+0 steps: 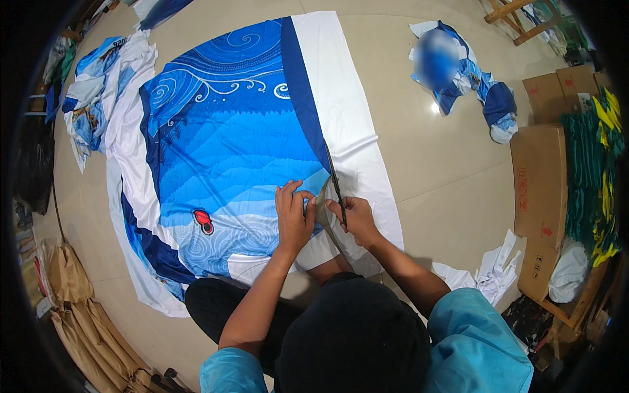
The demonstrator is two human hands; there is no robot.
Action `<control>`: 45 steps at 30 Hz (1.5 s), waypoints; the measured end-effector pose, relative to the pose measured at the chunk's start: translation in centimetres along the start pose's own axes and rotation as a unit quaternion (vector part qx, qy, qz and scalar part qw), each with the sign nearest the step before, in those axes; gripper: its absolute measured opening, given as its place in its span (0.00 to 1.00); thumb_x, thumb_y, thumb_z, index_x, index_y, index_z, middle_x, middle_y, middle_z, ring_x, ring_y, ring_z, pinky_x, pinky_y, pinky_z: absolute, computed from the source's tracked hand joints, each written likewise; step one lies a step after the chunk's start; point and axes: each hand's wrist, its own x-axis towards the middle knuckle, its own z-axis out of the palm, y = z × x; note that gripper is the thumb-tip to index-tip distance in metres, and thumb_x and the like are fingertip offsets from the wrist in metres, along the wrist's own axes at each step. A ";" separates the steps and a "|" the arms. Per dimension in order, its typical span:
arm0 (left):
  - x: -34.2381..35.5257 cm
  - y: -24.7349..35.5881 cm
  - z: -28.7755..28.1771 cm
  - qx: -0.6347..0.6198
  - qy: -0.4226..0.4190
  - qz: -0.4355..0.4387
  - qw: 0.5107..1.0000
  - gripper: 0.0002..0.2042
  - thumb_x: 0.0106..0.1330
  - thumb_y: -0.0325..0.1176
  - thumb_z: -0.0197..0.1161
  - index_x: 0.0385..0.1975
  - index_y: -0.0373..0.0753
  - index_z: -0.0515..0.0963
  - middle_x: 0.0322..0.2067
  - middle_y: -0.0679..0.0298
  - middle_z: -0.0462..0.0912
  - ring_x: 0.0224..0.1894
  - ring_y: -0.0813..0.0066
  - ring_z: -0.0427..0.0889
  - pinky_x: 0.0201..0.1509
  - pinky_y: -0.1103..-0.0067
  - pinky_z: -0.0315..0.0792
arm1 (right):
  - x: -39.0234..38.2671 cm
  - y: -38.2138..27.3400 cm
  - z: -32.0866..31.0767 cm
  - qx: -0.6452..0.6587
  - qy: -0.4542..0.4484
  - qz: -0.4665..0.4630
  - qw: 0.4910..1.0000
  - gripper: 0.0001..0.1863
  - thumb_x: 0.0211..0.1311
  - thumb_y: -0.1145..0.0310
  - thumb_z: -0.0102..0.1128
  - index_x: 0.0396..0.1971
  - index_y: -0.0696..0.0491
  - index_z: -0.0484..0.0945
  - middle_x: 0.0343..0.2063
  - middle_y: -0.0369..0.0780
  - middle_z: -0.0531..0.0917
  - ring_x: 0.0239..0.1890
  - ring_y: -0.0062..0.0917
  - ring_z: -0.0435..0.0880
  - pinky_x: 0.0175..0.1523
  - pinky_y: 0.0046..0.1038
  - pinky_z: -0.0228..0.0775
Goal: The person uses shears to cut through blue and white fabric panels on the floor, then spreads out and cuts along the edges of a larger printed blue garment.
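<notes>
Lying flat on the floor, the blue printed fabric (229, 137) is slit only near the person; its white border beyond stays uncut. The right hand (354, 219) grips scissors (335, 187) closed-fisted; the left hand (295, 213) presses flat beside them.

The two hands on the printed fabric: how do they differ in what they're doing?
The right hand grips black scissors with blades pointing away along the dark blue border; the left hand holds no tool, fingers curled on the blue printed fabric beside the cut. Both rest on the same sheet.
</notes>
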 end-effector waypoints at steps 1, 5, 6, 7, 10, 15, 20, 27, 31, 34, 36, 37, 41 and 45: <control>0.0 0.0 0.0 -0.001 0.000 0.000 1.000 0.07 0.72 0.27 0.67 0.45 0.40 0.77 0.60 0.51 0.76 0.69 0.42 0.73 0.79 0.42 0.55 | 0.0 -0.1 0.0 -0.003 0.001 0.000 1.000 0.24 0.63 0.51 0.78 0.22 0.57 0.82 0.15 0.31 0.76 0.15 0.16 0.71 0.19 0.25 0.58; 0.1 0.0 0.0 0.002 0.002 0.004 1.000 0.07 0.72 0.26 0.67 0.45 0.39 0.77 0.60 0.51 0.76 0.69 0.41 0.73 0.79 0.42 0.55 | 0.0 0.0 0.0 -0.005 0.003 -0.004 1.000 0.23 0.63 0.52 0.78 0.22 0.57 0.83 0.15 0.31 0.76 0.16 0.15 0.71 0.20 0.25 0.58; 0.1 0.0 0.0 0.002 0.001 0.004 1.000 0.07 0.72 0.27 0.67 0.45 0.39 0.77 0.61 0.51 0.76 0.69 0.41 0.73 0.78 0.42 0.55 | 0.0 0.0 0.0 -0.003 0.003 -0.007 1.000 0.23 0.63 0.52 0.78 0.22 0.57 0.83 0.16 0.31 0.76 0.16 0.15 0.71 0.20 0.25 0.58; 0.1 0.0 0.0 0.001 0.000 0.004 1.000 0.06 0.72 0.27 0.67 0.45 0.39 0.77 0.61 0.51 0.76 0.69 0.41 0.73 0.78 0.42 0.55 | 0.0 0.1 -0.1 -0.004 0.004 -0.006 1.000 0.23 0.63 0.52 0.78 0.22 0.58 0.83 0.16 0.31 0.76 0.16 0.15 0.71 0.20 0.25 0.58; 0.1 0.0 0.0 0.000 0.001 0.004 1.000 0.06 0.72 0.27 0.67 0.45 0.40 0.77 0.61 0.51 0.76 0.69 0.41 0.73 0.78 0.42 0.56 | 0.1 0.0 0.0 -0.004 0.004 -0.004 1.000 0.23 0.63 0.53 0.78 0.22 0.58 0.83 0.16 0.32 0.77 0.15 0.16 0.71 0.19 0.25 0.58; 0.0 -0.2 0.1 0.005 0.001 0.005 1.000 0.07 0.72 0.27 0.67 0.45 0.40 0.78 0.61 0.51 0.75 0.69 0.42 0.73 0.78 0.42 0.56 | -0.1 0.0 0.0 -0.004 0.003 0.001 1.000 0.22 0.63 0.54 0.77 0.22 0.58 0.83 0.16 0.32 0.78 0.15 0.16 0.72 0.19 0.26 0.59; 0.0 -0.3 0.1 0.007 0.001 0.004 1.000 0.07 0.72 0.27 0.67 0.45 0.40 0.78 0.61 0.51 0.75 0.69 0.42 0.73 0.78 0.42 0.56 | -0.2 -0.6 -0.1 -0.004 -0.005 -0.006 1.000 0.22 0.64 0.54 0.78 0.23 0.55 0.79 0.15 0.31 0.75 0.14 0.14 0.70 0.18 0.22 0.58; -0.1 -0.5 0.2 0.006 0.003 0.006 1.000 0.07 0.72 0.28 0.67 0.45 0.40 0.78 0.61 0.52 0.75 0.69 0.42 0.73 0.78 0.42 0.56 | 1.0 -1.6 0.1 -0.006 -0.007 -0.005 1.000 0.22 0.64 0.54 0.79 0.23 0.52 0.76 0.14 0.31 0.74 0.13 0.14 0.69 0.18 0.20 0.57; -0.1 -0.4 0.2 0.001 0.005 0.007 1.000 0.07 0.72 0.27 0.67 0.45 0.40 0.78 0.61 0.51 0.75 0.69 0.42 0.73 0.78 0.42 0.56 | 1.1 -1.9 0.2 0.007 -0.011 0.003 1.000 0.22 0.64 0.54 0.79 0.23 0.51 0.76 0.14 0.31 0.74 0.13 0.14 0.69 0.18 0.21 0.57; 0.0 -0.4 0.2 0.002 0.003 0.006 1.000 0.07 0.72 0.27 0.67 0.45 0.40 0.77 0.62 0.51 0.75 0.69 0.42 0.73 0.78 0.42 0.56 | 1.3 -1.4 0.3 0.018 -0.008 0.000 1.000 0.22 0.64 0.55 0.79 0.22 0.51 0.76 0.14 0.32 0.75 0.13 0.14 0.70 0.17 0.21 0.57; 0.0 -0.4 0.2 0.001 0.003 0.006 1.000 0.07 0.72 0.27 0.67 0.45 0.40 0.77 0.61 0.51 0.75 0.69 0.42 0.73 0.78 0.42 0.56 | 1.3 -1.4 0.3 0.013 -0.008 0.004 1.000 0.22 0.64 0.56 0.80 0.22 0.51 0.75 0.14 0.32 0.75 0.13 0.14 0.70 0.17 0.21 0.57; 0.0 -0.4 0.2 0.001 0.002 0.007 1.000 0.07 0.72 0.27 0.67 0.45 0.40 0.77 0.61 0.51 0.75 0.69 0.42 0.73 0.78 0.42 0.56 | 1.3 -1.3 0.3 0.018 -0.009 0.005 1.000 0.22 0.64 0.56 0.80 0.22 0.51 0.75 0.14 0.32 0.75 0.13 0.14 0.70 0.17 0.21 0.57; 0.0 -0.5 0.2 0.002 0.003 0.006 1.000 0.07 0.71 0.27 0.67 0.45 0.40 0.77 0.61 0.51 0.76 0.69 0.42 0.73 0.78 0.42 0.56 | 1.2 -1.6 0.5 0.021 -0.012 0.009 1.000 0.22 0.64 0.55 0.80 0.22 0.51 0.76 0.14 0.32 0.75 0.13 0.14 0.70 0.17 0.21 0.57; 0.0 -0.4 0.2 0.004 0.001 0.005 1.000 0.07 0.71 0.26 0.67 0.45 0.40 0.77 0.61 0.51 0.76 0.69 0.42 0.73 0.78 0.42 0.56 | 1.1 -2.1 0.3 0.024 -0.013 0.013 1.000 0.23 0.63 0.54 0.81 0.23 0.51 0.76 0.14 0.31 0.74 0.13 0.14 0.70 0.17 0.21 0.57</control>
